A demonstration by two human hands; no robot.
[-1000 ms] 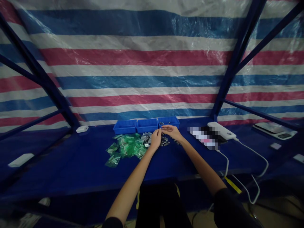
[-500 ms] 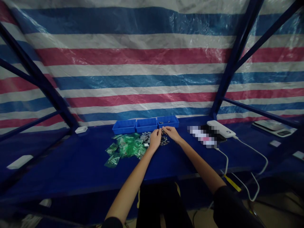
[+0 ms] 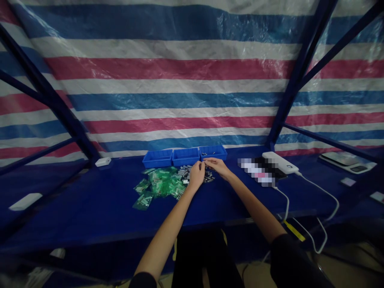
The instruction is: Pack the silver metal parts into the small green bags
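My left hand and my right hand meet at the fingertips above a heap of small metal parts. The fingers of both are pinched together; whatever lies between them is too small to make out. Left of the heap is a pile of small green-tinted plastic bags with slim parts inside. Just beyond the hands stand a left blue bin, a middle blue bin and a right blue bin in a row. A few small parts lie in the right one.
To the right, a white power bank with white cables lies beside a blurred-out phone. A flat white scale is farther right. White boxes lie at the left. Blue frame posts flank the blue table.
My right hand's fingers have shifted slightly left and flattened over the left fingertips. The hands stay together over the metal parts. The view has shifted very slightly.
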